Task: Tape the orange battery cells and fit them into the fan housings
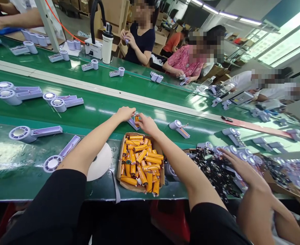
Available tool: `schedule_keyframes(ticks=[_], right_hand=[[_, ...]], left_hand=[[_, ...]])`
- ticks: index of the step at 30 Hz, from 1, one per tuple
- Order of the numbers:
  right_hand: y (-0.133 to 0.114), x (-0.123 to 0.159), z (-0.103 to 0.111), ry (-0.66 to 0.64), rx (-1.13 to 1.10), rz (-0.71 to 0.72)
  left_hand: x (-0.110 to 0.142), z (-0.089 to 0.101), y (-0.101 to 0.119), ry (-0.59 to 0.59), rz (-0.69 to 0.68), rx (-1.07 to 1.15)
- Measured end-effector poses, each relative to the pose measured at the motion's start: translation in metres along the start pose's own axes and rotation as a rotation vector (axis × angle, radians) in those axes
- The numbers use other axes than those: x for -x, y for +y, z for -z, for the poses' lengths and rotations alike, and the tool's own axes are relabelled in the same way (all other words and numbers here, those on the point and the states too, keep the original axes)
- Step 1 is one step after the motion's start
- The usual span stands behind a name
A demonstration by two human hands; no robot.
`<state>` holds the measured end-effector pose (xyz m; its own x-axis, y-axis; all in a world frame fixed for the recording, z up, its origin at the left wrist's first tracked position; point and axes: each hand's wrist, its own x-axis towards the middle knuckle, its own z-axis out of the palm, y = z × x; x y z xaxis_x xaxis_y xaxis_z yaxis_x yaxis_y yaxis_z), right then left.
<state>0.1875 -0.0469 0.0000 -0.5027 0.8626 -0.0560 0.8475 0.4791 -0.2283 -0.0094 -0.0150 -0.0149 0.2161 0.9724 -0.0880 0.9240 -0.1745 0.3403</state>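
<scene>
Both my hands meet over the green belt just beyond the box of batteries. My left hand (126, 114) has its fingers closed at the far end of a lavender handheld fan housing (132, 124), whose head is hidden by my hands. My right hand (148, 124) pinches an orange wrapped battery (137, 119) at the housing's handle; whether it sits fully inside I cannot tell. Directly below, a cardboard box (119, 166) holds many orange batteries (142, 156) with thin wires.
A white paper roll (102, 163) lies left of the box. More lavender fan housings (22, 133) stand on the bench and belt. At right, a co-worker's arm (254, 180) reaches over a pile of black parts (211, 170). Other people sit across the belt.
</scene>
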Motion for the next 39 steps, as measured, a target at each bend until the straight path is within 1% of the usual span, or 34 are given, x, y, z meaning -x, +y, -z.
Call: schedule_keyframes(ticks=[7, 11, 14, 16, 18, 22, 24, 26, 27, 28, 29, 30, 31, 32, 34, 35, 36, 37, 38, 39], right_hand=[[0.000, 0.000, -0.004, -0.101, 0.099, -0.032], [0.002, -0.006, -0.010, -0.145, 0.080, -0.003], [0.003, -0.012, -0.013, -0.131, 0.041, -0.003], [0.005, -0.012, -0.011, -0.092, -0.007, -0.011], [0.008, -0.010, -0.005, -0.027, -0.070, -0.018], [0.021, 0.000, 0.020, 0.159, -0.214, -0.084], [0.027, 0.015, 0.037, 0.277, -0.401, -0.126], [0.028, 0.044, 0.053, 0.367, -0.604, -0.107], [0.026, 0.065, 0.059, 0.391, -0.669, -0.072], [0.022, 0.091, 0.063, 0.399, -0.696, -0.029], [0.017, 0.120, 0.065, 0.394, -0.706, 0.014], [0.011, 0.150, 0.065, 0.383, -0.712, 0.050], [0.005, 0.182, 0.063, 0.355, -0.724, 0.076], [-0.001, 0.212, 0.059, 0.288, -0.745, 0.111], [-0.013, 0.265, 0.045, 0.083, -0.825, 0.226], [-0.020, 0.284, 0.037, 0.007, -0.854, 0.270], [-0.027, 0.298, 0.028, -0.048, -0.871, 0.302], [-0.036, 0.307, 0.019, -0.073, -0.877, 0.319], [-0.046, 0.311, 0.012, -0.081, -0.874, 0.327], [-0.056, 0.311, 0.006, -0.087, -0.867, 0.328]], left_hand=[[-0.010, -0.009, 0.006, 0.014, 0.018, 0.031], [-0.013, -0.014, 0.009, 0.025, 0.022, 0.059], [-0.015, -0.014, 0.012, 0.031, 0.023, 0.068], [-0.015, -0.013, 0.014, 0.034, 0.026, 0.067], [-0.014, -0.013, 0.016, 0.036, 0.037, 0.060], [-0.013, -0.011, 0.027, 0.048, 0.064, 0.048], [-0.010, -0.004, 0.037, 0.051, 0.075, 0.050], [0.002, 0.006, 0.046, 0.059, 0.091, 0.057], [0.014, 0.012, 0.048, 0.073, 0.085, 0.059], [0.031, 0.017, 0.049, 0.097, 0.060, 0.057], [0.054, 0.022, 0.046, 0.121, 0.017, 0.049], [0.082, 0.025, 0.040, 0.132, -0.032, 0.032], [0.115, 0.027, 0.032, 0.123, -0.078, 0.011], [0.152, 0.027, 0.021, 0.090, -0.110, -0.016], [0.228, 0.022, -0.004, -0.024, -0.097, -0.066], [0.263, 0.018, -0.017, -0.050, -0.089, -0.091], [0.294, 0.012, -0.031, -0.043, -0.100, -0.116], [0.319, 0.007, -0.043, -0.027, -0.115, -0.139], [0.337, 0.001, -0.053, -0.007, -0.130, -0.163], [0.349, -0.003, -0.061, 0.008, -0.149, -0.183]])
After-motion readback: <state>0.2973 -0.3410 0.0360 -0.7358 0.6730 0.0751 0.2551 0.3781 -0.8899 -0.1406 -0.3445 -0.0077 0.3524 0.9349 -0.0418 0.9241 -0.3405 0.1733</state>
